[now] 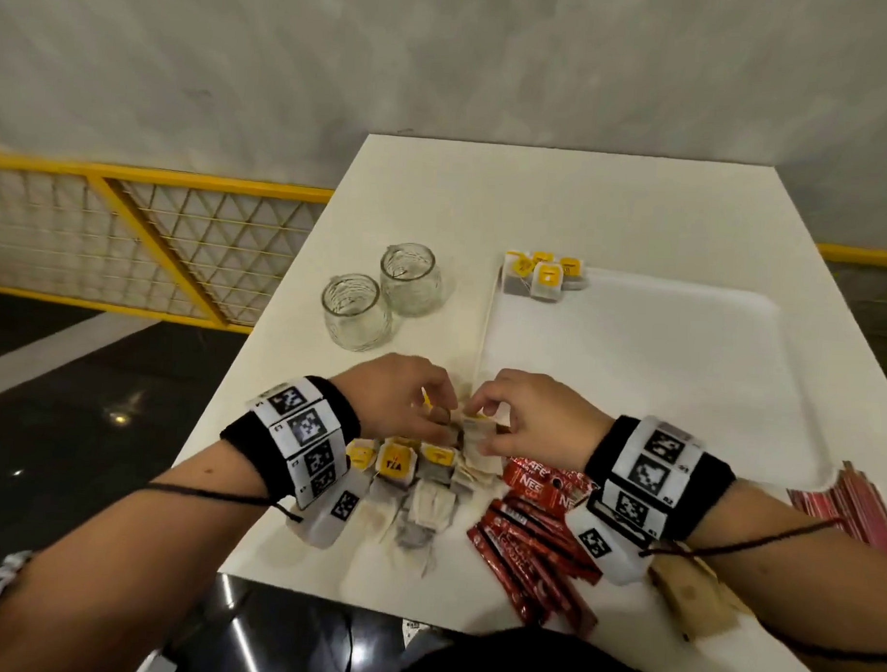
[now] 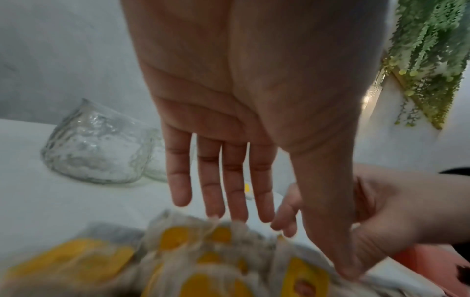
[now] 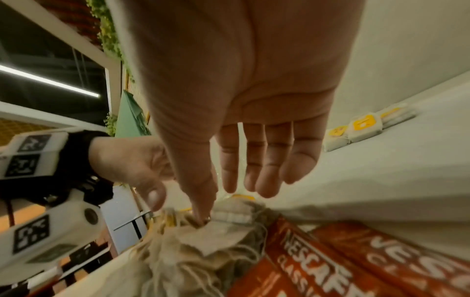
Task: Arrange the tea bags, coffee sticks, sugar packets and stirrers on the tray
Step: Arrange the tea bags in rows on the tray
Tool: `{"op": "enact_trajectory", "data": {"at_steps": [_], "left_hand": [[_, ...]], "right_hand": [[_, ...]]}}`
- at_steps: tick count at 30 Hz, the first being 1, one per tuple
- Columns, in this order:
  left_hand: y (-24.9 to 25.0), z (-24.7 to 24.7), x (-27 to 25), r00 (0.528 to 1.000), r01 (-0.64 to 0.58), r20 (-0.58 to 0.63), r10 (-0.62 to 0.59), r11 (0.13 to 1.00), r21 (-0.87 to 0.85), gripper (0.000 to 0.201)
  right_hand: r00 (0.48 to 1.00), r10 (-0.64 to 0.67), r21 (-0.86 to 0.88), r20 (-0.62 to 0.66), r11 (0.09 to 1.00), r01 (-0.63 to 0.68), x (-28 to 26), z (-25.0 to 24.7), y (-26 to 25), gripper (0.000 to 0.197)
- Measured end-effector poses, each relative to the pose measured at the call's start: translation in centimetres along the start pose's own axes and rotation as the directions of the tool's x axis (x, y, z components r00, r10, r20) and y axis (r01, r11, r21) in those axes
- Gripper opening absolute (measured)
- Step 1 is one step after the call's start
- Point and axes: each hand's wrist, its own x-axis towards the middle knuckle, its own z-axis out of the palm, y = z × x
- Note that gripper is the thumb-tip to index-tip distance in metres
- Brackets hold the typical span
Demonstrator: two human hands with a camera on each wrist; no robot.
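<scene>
A loose pile of tea bags [image 1: 421, 486] with yellow tags lies at the table's near edge, left of the white tray [image 1: 631, 372]. My left hand [image 1: 436, 411] and right hand [image 1: 479, 416] meet over the far end of the pile. Each pinches a tangled tea bag [image 1: 471, 429] between thumb and fingers. In the right wrist view the thumb [image 3: 203, 213] presses on a tea bag [image 3: 231, 216]. Several tea bags [image 1: 544, 276] lie in the tray's far left corner. Red coffee sticks [image 1: 535, 530] lie under my right wrist.
Two empty glass jars [image 1: 357, 310] [image 1: 411, 279] stand on the table left of the tray. Red-striped sticks [image 1: 848, 505] and brown packets [image 1: 694, 596] lie at the near right. The table edge [image 1: 253, 545] is close on the left, with a yellow railing [image 1: 158, 235] beyond.
</scene>
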Motion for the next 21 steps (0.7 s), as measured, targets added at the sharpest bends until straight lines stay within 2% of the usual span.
{"op": "enact_trajectory", "data": {"at_steps": [2, 4, 8, 12, 14, 17, 19, 21], "left_hand": [[-0.1, 1.1, -0.5, 0.999, 0.012, 0.032, -0.015, 0.996, 0.09, 0.05], [-0.2, 2.0, -0.8, 1.0, 0.003, 0.027, -0.008, 0.98, 0.201, 0.054], [0.0, 2.7, -0.8, 0.996, -0.025, -0.073, 0.048, 0.955, 0.294, 0.034], [0.0, 2.9, -0.8, 0.985, -0.006, -0.163, 0.064, 0.942, 0.336, 0.025], [-0.5, 2.6, -1.1, 0.979, -0.018, -0.192, 0.064, 0.972, 0.233, 0.022], [-1.4, 1.7, -1.7, 0.973, -0.096, -0.212, 0.087, 0.995, -0.031, 0.014], [-1.6, 1.1, -2.1, 0.965, -0.132, -0.25, 0.083, 0.974, -0.186, 0.018], [-1.3, 0.3, -2.2, 0.956, -0.132, -0.29, 0.033, 0.935, -0.33, 0.027]], "right_hand": [[0.999, 0.037, -0.106, 0.015, 0.994, -0.035, 0.0, 0.7, -0.3, 0.047], [0.998, 0.06, -0.183, 0.011, 0.982, -0.057, 0.0, 1.2, -0.6, 0.048], [0.997, 0.073, -0.21, -0.04, 0.975, -0.079, 0.3, 2.0, -1.1, 0.034], [0.993, 0.081, -0.151, -0.083, 0.984, -0.093, 0.3, 2.3, -1.2, 0.016], [0.988, 0.106, -0.047, -0.111, 0.993, -0.112, -0.2, 1.9, -0.9, 0.015], [0.972, 0.167, 0.195, -0.164, 0.972, -0.134, -1.5, 0.4, -0.3, 0.013], [0.968, 0.205, 0.378, -0.144, 0.916, -0.138, -2.5, -1.0, -0.1, 0.012], [0.97, 0.219, 0.557, -0.106, 0.821, -0.124, -3.3, -2.5, -0.3, 0.012]]}}
